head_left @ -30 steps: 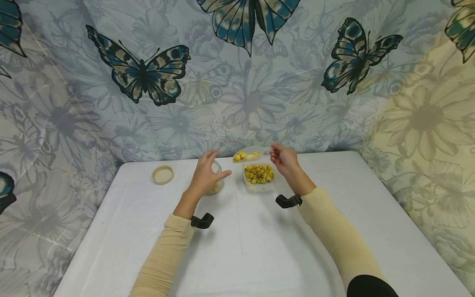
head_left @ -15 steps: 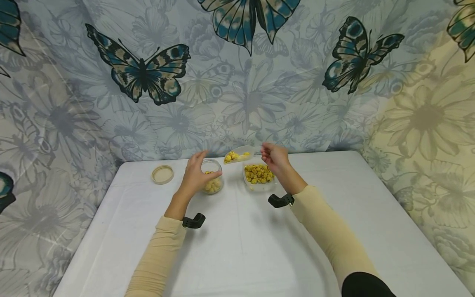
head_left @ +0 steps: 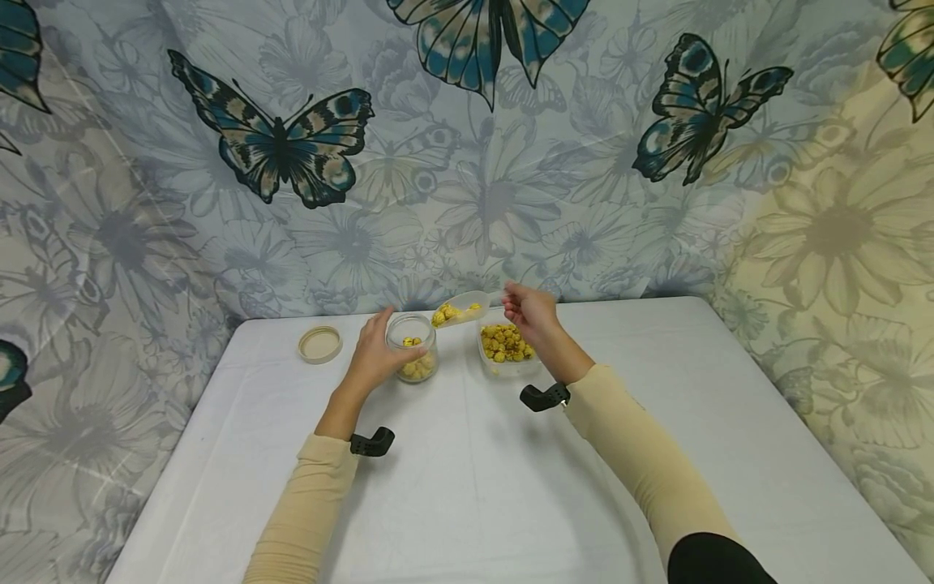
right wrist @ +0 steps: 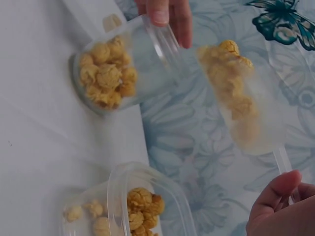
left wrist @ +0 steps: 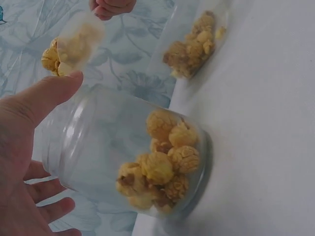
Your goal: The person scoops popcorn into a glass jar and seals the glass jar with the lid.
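Observation:
My left hand [head_left: 370, 354] holds a clear jar [left wrist: 106, 128] near its mouth, thumb on the near side and fingers on the far side. The jar stands on the table with some popcorn [left wrist: 160, 167] in its lower part. My right hand [head_left: 530, 314] pinches the thin handle of a translucent plastic scoop [right wrist: 261, 130], its blade pointing left. Round yellow popcorn pieces [right wrist: 231, 81] lie in the scoop, which hangs tilted just right of the jar's open mouth. Below my right hand sits a clear plastic tub [head_left: 511, 369] of popcorn.
A round beige lid [head_left: 319, 345] lies on the table left of the jar. The white-covered table [head_left: 467, 487] ends at a butterfly-print cloth [head_left: 503, 203] hanging behind. Jar and tub stand near that back edge.
My right hand has carried the loaded scoop leftward from behind the tub to beside the jar's mouth. My left hand has shifted left and lower at the jar, uncovering its mouth.

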Motion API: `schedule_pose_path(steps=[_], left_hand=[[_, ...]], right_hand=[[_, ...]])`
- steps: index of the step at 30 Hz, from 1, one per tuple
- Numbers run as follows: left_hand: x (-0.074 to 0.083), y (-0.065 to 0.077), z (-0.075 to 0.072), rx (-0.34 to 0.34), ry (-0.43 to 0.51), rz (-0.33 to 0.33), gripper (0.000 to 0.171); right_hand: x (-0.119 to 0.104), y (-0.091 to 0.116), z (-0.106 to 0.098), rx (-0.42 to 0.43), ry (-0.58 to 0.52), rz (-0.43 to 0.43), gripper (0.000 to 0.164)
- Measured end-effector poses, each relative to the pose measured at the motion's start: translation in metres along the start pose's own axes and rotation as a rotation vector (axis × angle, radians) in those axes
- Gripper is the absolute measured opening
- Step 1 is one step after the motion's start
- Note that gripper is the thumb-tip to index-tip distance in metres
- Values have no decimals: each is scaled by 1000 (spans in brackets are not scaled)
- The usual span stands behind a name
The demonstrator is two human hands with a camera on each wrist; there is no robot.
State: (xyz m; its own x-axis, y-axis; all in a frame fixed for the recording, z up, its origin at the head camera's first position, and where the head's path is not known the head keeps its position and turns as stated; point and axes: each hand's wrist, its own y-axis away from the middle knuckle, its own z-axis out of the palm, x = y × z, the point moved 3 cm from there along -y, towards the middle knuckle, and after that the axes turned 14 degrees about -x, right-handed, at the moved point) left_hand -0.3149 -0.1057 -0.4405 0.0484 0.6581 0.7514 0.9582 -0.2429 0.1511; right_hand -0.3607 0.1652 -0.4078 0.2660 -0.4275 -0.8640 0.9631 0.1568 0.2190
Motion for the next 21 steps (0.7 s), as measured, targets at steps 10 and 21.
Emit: schedule_pose_path(steps=[10, 21], left_hand=[[-12, -4, 7, -42, 23, -79, 107], [-16, -4, 9, -32, 63, -52, 100]], right_hand=[[2, 2, 9, -17, 42, 5, 11], [4, 0, 11, 4, 49, 21, 12]])
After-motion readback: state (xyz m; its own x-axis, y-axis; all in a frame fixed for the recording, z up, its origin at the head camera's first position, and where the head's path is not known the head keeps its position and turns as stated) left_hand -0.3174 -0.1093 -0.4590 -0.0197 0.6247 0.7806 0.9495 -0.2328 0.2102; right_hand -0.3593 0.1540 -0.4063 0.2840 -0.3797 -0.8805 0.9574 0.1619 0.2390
